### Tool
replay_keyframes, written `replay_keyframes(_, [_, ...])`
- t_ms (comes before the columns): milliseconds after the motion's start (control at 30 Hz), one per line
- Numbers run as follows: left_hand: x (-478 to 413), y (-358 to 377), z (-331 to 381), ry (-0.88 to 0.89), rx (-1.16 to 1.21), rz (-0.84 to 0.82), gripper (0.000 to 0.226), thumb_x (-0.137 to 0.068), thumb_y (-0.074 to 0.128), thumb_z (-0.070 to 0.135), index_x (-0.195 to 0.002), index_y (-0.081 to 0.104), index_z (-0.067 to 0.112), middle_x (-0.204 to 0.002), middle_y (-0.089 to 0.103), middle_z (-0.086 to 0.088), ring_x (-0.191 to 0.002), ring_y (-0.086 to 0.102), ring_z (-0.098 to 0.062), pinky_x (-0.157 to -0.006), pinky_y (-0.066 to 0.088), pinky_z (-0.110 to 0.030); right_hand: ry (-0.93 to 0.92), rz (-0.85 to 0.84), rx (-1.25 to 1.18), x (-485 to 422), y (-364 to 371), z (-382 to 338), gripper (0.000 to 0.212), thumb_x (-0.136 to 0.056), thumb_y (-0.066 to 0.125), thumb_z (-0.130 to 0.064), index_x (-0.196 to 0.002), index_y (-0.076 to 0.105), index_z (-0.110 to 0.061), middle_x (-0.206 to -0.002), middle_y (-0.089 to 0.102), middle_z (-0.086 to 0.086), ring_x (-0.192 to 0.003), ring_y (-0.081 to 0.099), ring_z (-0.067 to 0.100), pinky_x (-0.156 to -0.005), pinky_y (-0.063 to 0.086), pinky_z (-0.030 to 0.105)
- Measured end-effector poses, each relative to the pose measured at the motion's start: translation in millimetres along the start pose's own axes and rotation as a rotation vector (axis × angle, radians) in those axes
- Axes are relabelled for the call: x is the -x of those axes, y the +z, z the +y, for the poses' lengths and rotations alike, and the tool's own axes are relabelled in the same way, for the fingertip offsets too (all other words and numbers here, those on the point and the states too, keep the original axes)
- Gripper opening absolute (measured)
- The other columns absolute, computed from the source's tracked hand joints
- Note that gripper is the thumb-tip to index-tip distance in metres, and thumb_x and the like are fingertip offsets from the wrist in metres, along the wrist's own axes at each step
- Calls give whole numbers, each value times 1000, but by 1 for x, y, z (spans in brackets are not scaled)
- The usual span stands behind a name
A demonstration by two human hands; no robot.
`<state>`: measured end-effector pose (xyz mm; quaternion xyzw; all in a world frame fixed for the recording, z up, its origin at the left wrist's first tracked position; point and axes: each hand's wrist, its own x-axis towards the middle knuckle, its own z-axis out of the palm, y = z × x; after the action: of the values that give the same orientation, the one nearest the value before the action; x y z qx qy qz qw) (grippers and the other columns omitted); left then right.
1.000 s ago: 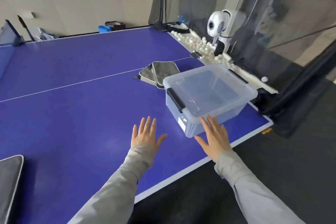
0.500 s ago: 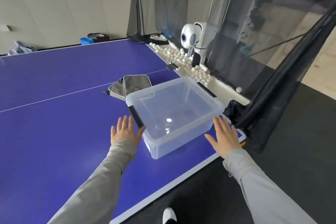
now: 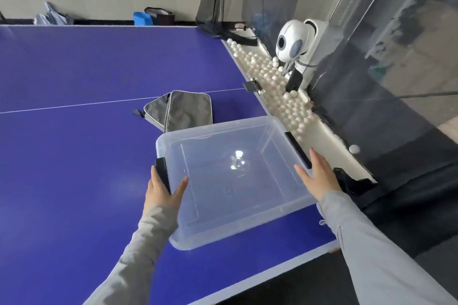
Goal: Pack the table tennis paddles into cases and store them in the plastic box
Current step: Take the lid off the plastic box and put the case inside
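Note:
A clear, empty plastic box (image 3: 250, 228) with black side latches stands at the near right corner of the blue table. My left hand (image 3: 162, 190) straddles its left rim at the latch, fingers outside and thumb inside. At the right rim by the other latch, my right hand (image 3: 316, 176) lies flat with its fingers spread. Two grey zipped paddle cases (image 3: 188, 110) overlap on the table just behind the box. No bare paddle is in view.
A white trough of several white balls (image 3: 280, 96) runs along the table's right edge, with a white ball-feeding machine (image 3: 295, 42) and black netting (image 3: 396, 106) behind it. The table's near edge (image 3: 247, 277) is close to the box. Blue and black items (image 3: 153, 16) lie on the far floor.
Both hands have moved forward from in front of the box to its two sides. The left hand now clasps the left latch. The view has swung closer over the box.

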<state>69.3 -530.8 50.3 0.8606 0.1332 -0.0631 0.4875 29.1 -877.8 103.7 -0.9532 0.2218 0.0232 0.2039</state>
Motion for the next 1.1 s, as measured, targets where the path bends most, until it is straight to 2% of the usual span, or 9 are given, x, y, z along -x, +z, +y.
replay_keyframes(100, [-1, 6, -1, -55, 172, 60, 94, -75, 75, 39, -148, 18, 27, -144, 40, 4, -129, 42, -21, -104, 36, -33, 66, -90, -150, -41, 2, -1, 71, -94, 49, -42, -150, 16, -15, -156, 22, 6, -143, 23, 24, -114, 21, 37])
replay_keyframes(233, [1, 4, -4, -155, 381, 114, 86, -61, 85, 28, -133, 41, 43, -113, 59, 15, -96, 59, -10, -85, 43, -25, 106, -223, -287, -82, 8, 7, 74, -87, 62, -42, -147, 25, -20, -151, 33, 4, -138, 34, 26, -108, 30, 36])
replay_keyframes(367, [2, 2, -4, -226, 573, 94, 74, -55, 88, 16, -120, 56, 34, -93, 70, 9, -74, 69, -5, -64, 52, -20, 144, -327, -453, -105, 17, 26, 69, -77, 73, -41, -135, 46, -16, -138, 51, 6, -128, 48, 25, -108, 38, 40])
replay_keyframes(433, [2, 2, -5, -246, 615, 83, 75, -53, 87, 16, -121, 58, 27, -97, 72, 3, -81, 70, -16, -70, 56, -29, 129, -330, -567, -108, 24, 35, 39, -76, 75, -36, -112, 62, -24, -120, 64, 2, -116, 58, 24, -102, 45, 42])
replay_keyframes(500, [3, 1, -5, -269, 628, 69, 76, -51, 83, 18, -123, 59, 28, -102, 72, -1, -88, 70, -25, -78, 57, -38, 95, -320, -651, -109, 27, 37, 21, -78, 75, -29, -97, 65, -29, -107, 69, -3, -105, 63, 20, -96, 48, 38])
replay_keyframes(633, [2, -1, -3, -292, 620, 20, 61, -52, 79, 16, -106, 66, 41, -87, 75, 7, -70, 72, -16, -55, 55, -23, 80, -348, -809, -108, 28, 35, 18, -83, 71, -19, -85, 59, -33, -91, 61, -23, -82, 55, -7, -69, 41, 19])
replay_keyframes(867, [-1, -2, -8, -356, 622, 29, 52, -53, 80, 11, -97, 69, 36, -75, 74, 6, -59, 70, -15, -48, 53, -22, 71, -372, -914, -112, 31, 41, 29, -84, 68, -13, -110, 61, -25, -99, 66, -12, -89, 58, -1, -70, 42, 22])
replay_keyframes(1000, [-2, -5, -20, -372, 636, 48, 48, -49, 80, 22, -97, 71, 23, -76, 74, 0, -61, 70, -20, -52, 55, -26, 76, -382, -948, -112, 31, 40, 29, -82, 70, -12, -108, 64, -23, -98, 69, -11, -92, 62, 4, -73, 44, 21])
replay_keyframes(1100, [-7, -5, -26, -378, 652, 59, 43, -54, 76, 22, -97, 71, 24, -75, 74, -1, -60, 70, -21, -51, 55, -27, 105, -430, -973, -113, 26, 43, 18, -83, 68, -14, -100, 66, -22, -93, 71, -10, -83, 66, 2, -66, 47, 15])
